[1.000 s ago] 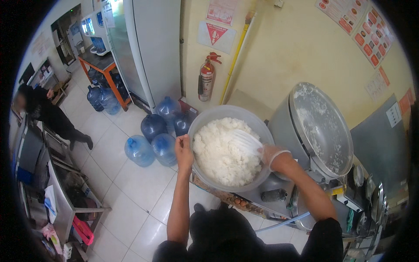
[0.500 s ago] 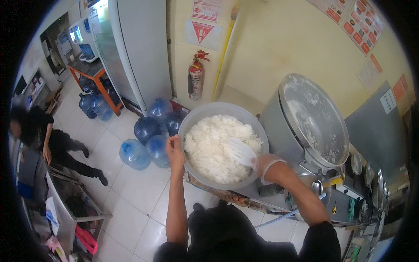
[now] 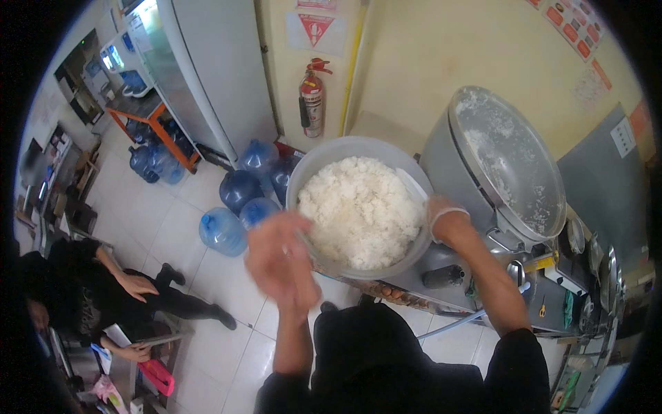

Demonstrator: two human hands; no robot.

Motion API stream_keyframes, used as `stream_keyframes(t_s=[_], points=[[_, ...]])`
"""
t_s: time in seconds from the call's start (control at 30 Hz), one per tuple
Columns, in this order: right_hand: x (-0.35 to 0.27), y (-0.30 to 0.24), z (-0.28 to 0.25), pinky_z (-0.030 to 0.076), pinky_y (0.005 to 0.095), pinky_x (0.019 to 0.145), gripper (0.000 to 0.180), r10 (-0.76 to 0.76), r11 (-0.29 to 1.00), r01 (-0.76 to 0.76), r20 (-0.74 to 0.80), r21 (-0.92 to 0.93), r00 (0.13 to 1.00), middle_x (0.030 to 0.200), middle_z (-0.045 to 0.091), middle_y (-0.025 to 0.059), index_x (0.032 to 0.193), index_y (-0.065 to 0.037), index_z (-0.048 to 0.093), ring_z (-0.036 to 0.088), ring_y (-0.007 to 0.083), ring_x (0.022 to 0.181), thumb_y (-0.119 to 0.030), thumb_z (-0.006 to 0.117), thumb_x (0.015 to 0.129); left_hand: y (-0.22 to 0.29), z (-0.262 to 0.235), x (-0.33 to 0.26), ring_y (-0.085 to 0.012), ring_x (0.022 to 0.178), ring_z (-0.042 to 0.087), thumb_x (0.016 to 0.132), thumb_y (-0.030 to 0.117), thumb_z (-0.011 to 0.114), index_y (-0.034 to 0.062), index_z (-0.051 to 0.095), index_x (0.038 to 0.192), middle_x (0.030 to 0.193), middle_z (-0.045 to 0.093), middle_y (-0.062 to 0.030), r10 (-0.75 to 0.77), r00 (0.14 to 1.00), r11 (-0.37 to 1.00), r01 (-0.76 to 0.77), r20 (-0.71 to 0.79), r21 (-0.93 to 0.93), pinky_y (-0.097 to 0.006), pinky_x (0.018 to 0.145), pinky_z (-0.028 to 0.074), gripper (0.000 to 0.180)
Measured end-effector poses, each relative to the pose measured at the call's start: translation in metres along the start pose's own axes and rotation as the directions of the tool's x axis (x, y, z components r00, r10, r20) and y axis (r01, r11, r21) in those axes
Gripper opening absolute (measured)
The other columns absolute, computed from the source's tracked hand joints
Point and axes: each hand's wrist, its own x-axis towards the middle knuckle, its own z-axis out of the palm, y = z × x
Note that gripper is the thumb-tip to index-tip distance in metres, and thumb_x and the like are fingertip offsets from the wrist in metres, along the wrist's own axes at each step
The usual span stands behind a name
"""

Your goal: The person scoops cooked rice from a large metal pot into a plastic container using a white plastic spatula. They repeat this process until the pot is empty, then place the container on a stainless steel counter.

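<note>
One gloved right hand holds a paddle against rice; the left hand blurs, its grip impossible to tell.

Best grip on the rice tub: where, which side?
Probably the rim of the tub, at left and near right, coming from the person's side: it's round and bare of rice, while the large grey pot crowds its far right.

White rice, heaped, round grey tub, white paddle at right
</note>
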Motion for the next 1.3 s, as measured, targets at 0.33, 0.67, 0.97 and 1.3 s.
stream_keyframes(t_s=[0.33, 0.67, 0.97, 1.3], points=[[-0.077, -0.036, -0.045, 0.049, 0.0491, 0.071, 0.042, -0.51, 0.838, 0.513, -0.069, 0.186, 0.858, 0.073, 0.064, 0.0217, 0.104, 0.002, 0.056, 0.063, 0.0407, 0.074, -0.037, 0.04, 0.101, 0.125, 0.05, 0.007, -0.0198, 0.064, 0.065, 0.094, 0.024, 0.059, 0.02, 0.049, 0.113, 0.089, 0.07, -0.005, 0.017, 1.0, 0.791, -0.027, -0.021, -0.612, -0.032, 0.061, 0.054, 0.021], [0.017, -0.008, -0.001, 0.052, 0.0457, 0.076, 0.032, -0.187, 0.978, 0.196, -0.12, 0.066, 0.975, 0.091, 0.068, 0.0221, 0.115, -0.007, 0.06, 0.067, 0.0373, 0.086, -0.029, 0.043, 0.099, 0.132, 0.044, 0.004, -0.0222, 0.053, 0.06, 0.081, 0.016, 0.063, 0.0158, 0.055, 0.091, 0.07, 0.064, -0.0076, 0.042, 0.965, 0.772, 0.133, 0.259, -0.621, -0.033, 0.056, 0.054, 0.013], [-0.037, -0.025, -0.004, 0.051, 0.0501, 0.073, 0.037, -0.148, 0.982, 0.152, -0.043, 0.11, 0.988, 0.083, 0.067, 0.0244, 0.111, 0.0, 0.055, 0.066, 0.0414, 0.081, -0.033, 0.042, 0.099, 0.119, 0.055, 0.022, -0.0238, 0.064, 0.063, 0.069, 0.015, 0.065, 0.0022, 0.064, 0.072, 0.076, 0.064, -0.0127, 0.106, 0.893, 0.943, 0.049, 0.437, -0.328, -0.036, 0.06, 0.054, 0.013], [-0.133, 0.089, -0.072, 0.052, 0.0459, 0.082, 0.04, 0.108, 0.97, 0.007, -0.452, 0.244, 0.885, 0.135, 0.049, 0.0238, 0.127, -0.005, 0.056, 0.062, 0.0379, 0.098, -0.017, 0.058, 0.09, 0.001, 0.004, 0.014, -0.0242, 0.093, 0.062, 0.086, -0.001, 0.053, 0.0031, 0.06, 0.107, 0.095, 0.066, -0.0124, -0.35, 0.868, 0.907, 0.22, 0.353, 0.36, -0.036, 0.089, 0.046, 0.023]])
